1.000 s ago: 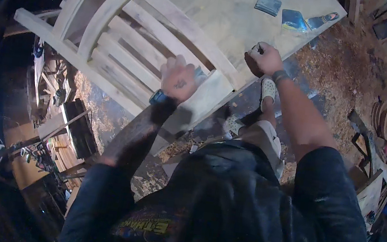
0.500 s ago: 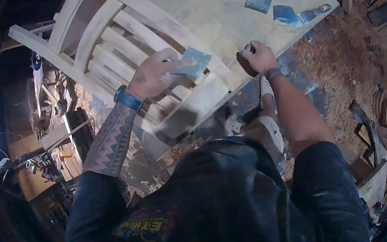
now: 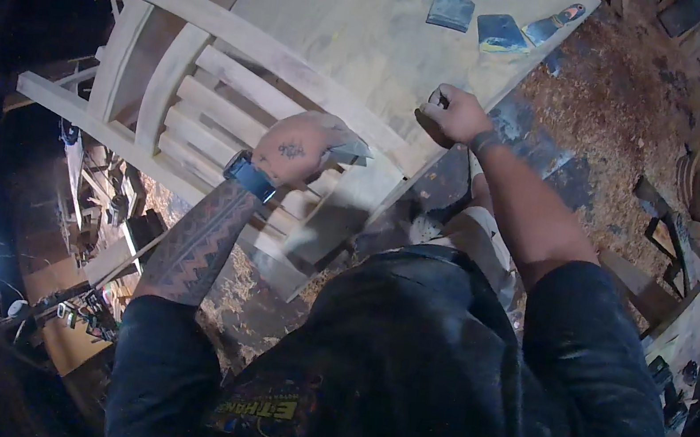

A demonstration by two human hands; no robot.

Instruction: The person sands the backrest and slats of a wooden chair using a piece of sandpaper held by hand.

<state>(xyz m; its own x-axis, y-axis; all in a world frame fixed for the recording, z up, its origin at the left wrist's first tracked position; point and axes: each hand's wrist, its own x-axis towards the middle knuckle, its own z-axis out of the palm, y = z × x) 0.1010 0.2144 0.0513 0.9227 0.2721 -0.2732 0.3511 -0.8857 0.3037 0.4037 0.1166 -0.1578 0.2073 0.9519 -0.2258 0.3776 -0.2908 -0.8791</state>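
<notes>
Left hand [image 3: 292, 150] clamped on grey sheet [image 3: 352, 149] over slatted frame [image 3: 248, 82], work seemingly partway, remainder unclear; right hand [image 3: 458, 117], at its two o'clock, curled, contents unseen.

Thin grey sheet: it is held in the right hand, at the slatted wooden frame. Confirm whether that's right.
Wrong hand: the head view shows the thin grey sheet held in the left hand. It is at the slatted wooden frame, as you said.

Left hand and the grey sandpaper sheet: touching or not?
Touching. The head view shows the left hand gripping the grey sandpaper sheet, whose free end juts out past the fingers.
</notes>
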